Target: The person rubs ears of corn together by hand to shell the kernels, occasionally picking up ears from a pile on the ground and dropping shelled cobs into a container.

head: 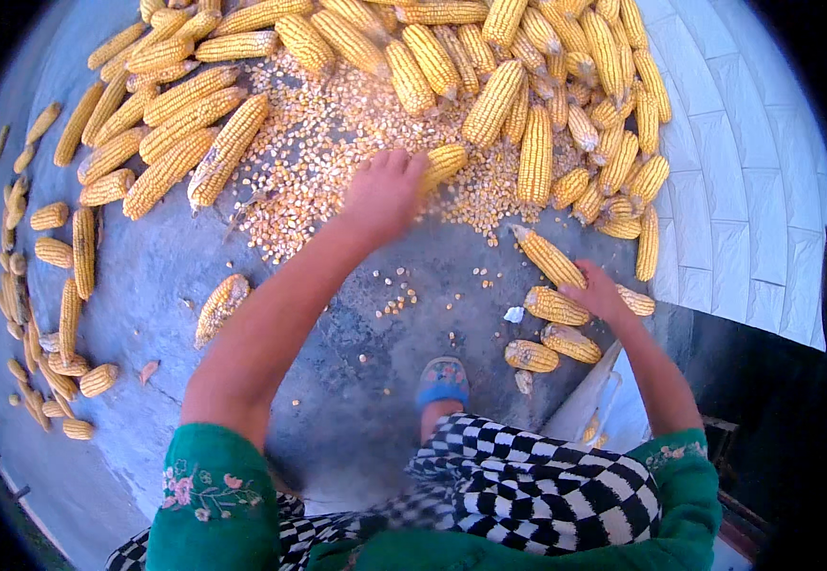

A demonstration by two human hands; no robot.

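Over the scattered corn kernels [299,171], my left hand [386,187] has its fingers on a short yellow corn cob [445,164], which sticks out to the right of it. At the right, my right hand [593,291] grips the lower end of a longer corn cob [549,255] whose narrow tip points up and left. Just below that hand lie several cobs on the floor, one of them a corn cob [556,305] close to the thumb. A small white piece [514,314] lies to their left.
Heaped corn cobs [428,61] fill the far side, up to a white brick-patterned wall [727,171]. More cobs [84,250] lie along the left. One partly bare cob [221,307] lies beside my left forearm. A slippered foot [444,382] and a white sack [620,407] are near me.
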